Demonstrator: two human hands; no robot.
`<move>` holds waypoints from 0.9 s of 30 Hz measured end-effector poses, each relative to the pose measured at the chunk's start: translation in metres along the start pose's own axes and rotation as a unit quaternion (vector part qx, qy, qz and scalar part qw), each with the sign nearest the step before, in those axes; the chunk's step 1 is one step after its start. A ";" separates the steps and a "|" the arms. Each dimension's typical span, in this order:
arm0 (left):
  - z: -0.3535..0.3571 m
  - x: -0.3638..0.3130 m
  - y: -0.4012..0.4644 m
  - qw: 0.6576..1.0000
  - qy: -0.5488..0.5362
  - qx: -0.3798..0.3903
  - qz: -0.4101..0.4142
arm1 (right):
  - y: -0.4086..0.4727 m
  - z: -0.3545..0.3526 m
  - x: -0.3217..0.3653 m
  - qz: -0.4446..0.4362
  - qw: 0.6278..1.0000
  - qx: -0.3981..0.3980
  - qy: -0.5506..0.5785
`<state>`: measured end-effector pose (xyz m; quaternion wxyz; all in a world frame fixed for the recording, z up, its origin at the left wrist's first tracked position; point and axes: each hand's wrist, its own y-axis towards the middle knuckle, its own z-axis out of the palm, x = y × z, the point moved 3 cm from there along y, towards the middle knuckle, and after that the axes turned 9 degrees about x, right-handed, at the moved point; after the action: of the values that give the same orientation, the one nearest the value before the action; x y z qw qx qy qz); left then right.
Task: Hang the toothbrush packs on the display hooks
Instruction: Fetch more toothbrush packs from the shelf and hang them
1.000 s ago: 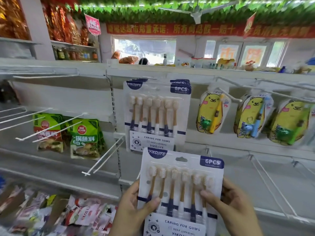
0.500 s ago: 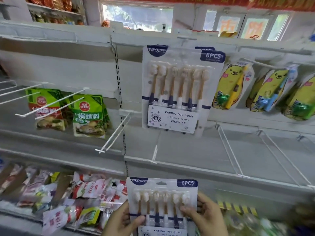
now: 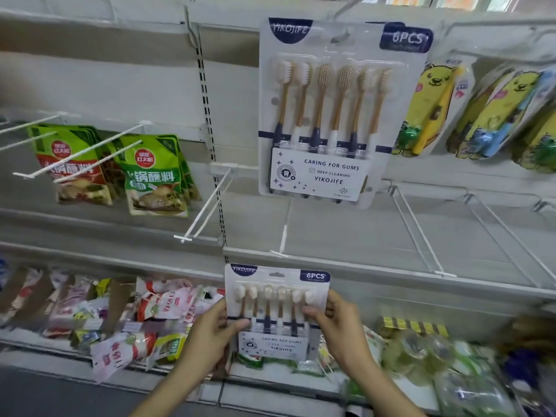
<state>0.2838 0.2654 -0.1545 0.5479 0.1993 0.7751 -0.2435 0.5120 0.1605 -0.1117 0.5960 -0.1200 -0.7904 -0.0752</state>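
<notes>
A white six-piece toothbrush pack (image 3: 278,311) is held upright low in front of the shelving. My left hand (image 3: 210,335) grips its left edge, thumb on the front. My right hand (image 3: 337,329) grips its right edge the same way. Just above the pack's top, an empty white display hook (image 3: 282,236) sticks out towards me. Higher up, a stack of identical toothbrush packs (image 3: 337,115) hangs on a hook whose end is hidden behind the card.
Yellow bear children's toothbrush packs (image 3: 430,109) hang to the right. Green sauce pouches (image 3: 153,176) hang at left behind long hooks (image 3: 81,152). More empty hooks (image 3: 418,233) project on the right. Bins of loose snack packets (image 3: 156,314) run along the bottom.
The view has tilted further down and closer to the shelf. The pack in my hands sits lower relative to the hanging stack, now below the empty lower hook.
</notes>
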 end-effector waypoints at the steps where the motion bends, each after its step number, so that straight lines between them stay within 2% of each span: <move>1: 0.000 0.000 0.004 1.000 0.001 -0.004 0.002 | 0.002 0.000 0.000 -0.003 1.000 -0.006 -0.004; 12: -0.002 -0.004 0.038 0.999 -0.004 -0.017 0.031 | 0.029 -0.008 0.001 -0.034 0.999 -0.042 -0.004; 27: -0.006 -0.015 0.079 0.999 0.021 0.009 0.046 | 0.055 -0.016 -0.001 -0.034 0.997 -0.065 -0.002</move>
<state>0.3296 0.3322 -0.1516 0.5406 0.2451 0.7738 -0.2211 0.5421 0.2086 -0.1096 0.5825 -0.1319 -0.7886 -0.1463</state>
